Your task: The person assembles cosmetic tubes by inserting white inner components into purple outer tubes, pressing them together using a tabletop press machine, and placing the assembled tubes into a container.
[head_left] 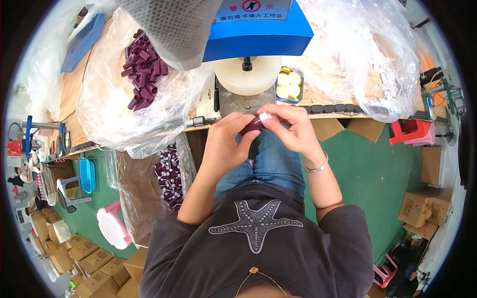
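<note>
Workshop bench ahead: left hand (226, 144) grips a dark purple tube (252, 125) while right hand (293, 129) pinches a white cap (265, 116) at its end, apparently fitting it; pressing squarely comes next.

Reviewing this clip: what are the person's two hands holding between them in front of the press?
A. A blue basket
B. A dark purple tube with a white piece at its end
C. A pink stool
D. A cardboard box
B. The left hand and right hand meet on a dark purple tube with a small white piece at its end, just below the blue press.
</note>
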The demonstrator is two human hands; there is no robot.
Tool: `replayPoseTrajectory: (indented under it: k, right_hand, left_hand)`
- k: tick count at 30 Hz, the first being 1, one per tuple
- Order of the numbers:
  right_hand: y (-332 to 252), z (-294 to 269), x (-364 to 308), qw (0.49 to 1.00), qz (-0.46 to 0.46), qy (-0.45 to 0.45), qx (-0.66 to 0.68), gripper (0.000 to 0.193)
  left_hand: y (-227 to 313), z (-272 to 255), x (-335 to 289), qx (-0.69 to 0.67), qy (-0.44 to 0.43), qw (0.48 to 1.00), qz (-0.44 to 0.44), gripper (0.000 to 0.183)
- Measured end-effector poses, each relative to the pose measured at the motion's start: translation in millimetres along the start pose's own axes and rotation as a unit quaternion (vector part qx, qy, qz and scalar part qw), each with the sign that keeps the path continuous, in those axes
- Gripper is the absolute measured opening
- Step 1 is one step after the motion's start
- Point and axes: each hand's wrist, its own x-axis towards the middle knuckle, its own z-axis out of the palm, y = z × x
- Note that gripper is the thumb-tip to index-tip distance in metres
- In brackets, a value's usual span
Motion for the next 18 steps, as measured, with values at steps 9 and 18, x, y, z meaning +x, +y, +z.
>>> replayPoseTrajectory:
  k: [9,18]
  right_hand:
    - [2,-23,22,0.994,0.081,0.055,0.054,0.029]
    - [156,-203,181,0.764,-0.024,0.07,-0.641,0.015]
  left_hand:
    - [-5,-53,-46,0.112,-0.027,0.99,-0.085,0.025]
    - [-131,-194,-228,0.509,-0.131,0.723,-0.449,0.024]
